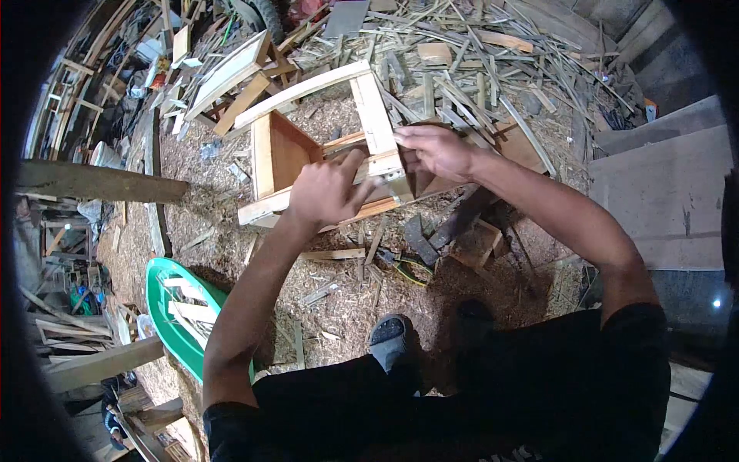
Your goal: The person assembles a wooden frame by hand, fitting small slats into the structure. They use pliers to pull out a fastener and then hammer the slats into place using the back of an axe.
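Note:
A pale wooden frame [371, 115] with a boxed compartment stands tilted in front of me, above the shavings-covered ground. My left hand [323, 191] is curled over its near rail, with the thumb apart and slightly blurred. At the frame's right corner, my right hand [440, 152] has its fingers against the upright piece; part of them is hidden behind the wood. Below that corner lies a hammer [419, 240] with a dark head. Pliers [414, 269] with yellow-and-black handles rest on the ground nearer my feet.
A green plastic basin [160, 296] holding wood offcuts stands at the lower left. Scrap sticks [469, 69] are heaped along the back. A thick wooden beam [100, 181] juts in from the left. Large grey boards [662, 192] lie at the right.

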Tool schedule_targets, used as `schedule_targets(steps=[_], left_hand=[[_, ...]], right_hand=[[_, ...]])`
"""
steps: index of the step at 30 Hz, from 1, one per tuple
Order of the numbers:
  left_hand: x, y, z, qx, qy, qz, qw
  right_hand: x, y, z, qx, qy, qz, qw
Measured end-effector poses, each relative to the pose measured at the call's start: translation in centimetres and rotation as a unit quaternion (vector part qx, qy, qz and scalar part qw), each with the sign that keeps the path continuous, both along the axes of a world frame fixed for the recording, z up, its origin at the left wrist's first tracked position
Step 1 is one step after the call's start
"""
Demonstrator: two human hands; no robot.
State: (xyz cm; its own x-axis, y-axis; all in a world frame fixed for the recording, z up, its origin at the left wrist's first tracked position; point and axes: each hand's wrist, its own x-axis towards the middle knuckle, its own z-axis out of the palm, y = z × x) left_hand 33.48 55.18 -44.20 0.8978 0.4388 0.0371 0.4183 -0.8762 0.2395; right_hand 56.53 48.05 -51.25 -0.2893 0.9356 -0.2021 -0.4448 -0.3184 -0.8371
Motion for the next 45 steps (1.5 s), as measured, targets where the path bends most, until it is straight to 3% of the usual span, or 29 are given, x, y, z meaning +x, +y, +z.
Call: schedule_targets(steps=[3, 4, 7, 11, 28, 31, 37, 40, 45], left_hand=[[0.4, -0.4, 0.0, 0.049, -0.013, 0.003, 0.999], [0.4, -0.6, 0.2, 0.043, 0.038, 0.023, 0.998], [0.9, -0.4, -2.5, 0.111, -0.079, -0.016, 0.991], [0.9, -1.1, -1.5, 0.051, 0.009, 0.036, 0.998], [1.0, -0.4, -0.4, 0.001, -0.002, 0.021, 1.000], [1.1, 0.1, -0.7, -0.005, -0.001, 0.020, 1.000], [1.0, -0.6, -1.1, 0.023, 0.008, 0.031, 0.999], [1.0, -0.7, -1.2, 0.046, 0.007, 0.025, 0.999], [0.8, -0.7, -1.6, 0.069, -0.020, 0.012, 0.997]], right_hand=[[0.1, -0.3, -0.2, 0.015, -0.023, 0.004, 1.000], [0.2, -0.3, -0.2, 0.023, -0.042, 0.004, 0.999], [-0.3, -0.6, 1.3, 0.043, -0.027, 0.018, 0.999], [-0.8, -1.3, 1.6, 0.058, -0.004, 0.008, 0.998], [-1.5, -2.0, 1.0, 0.026, -0.046, -0.073, 0.996], [-1.3, -2.0, 1.3, 0.126, -0.131, -0.032, 0.983], [-1.5, -2.6, 3.2, 0.105, -0.190, -0.013, 0.976], [-1.4, -2.0, 1.0, 0.104, -0.126, -0.029, 0.986], [-1.7, -2.1, 1.8, 0.058, -0.081, -0.043, 0.994]])
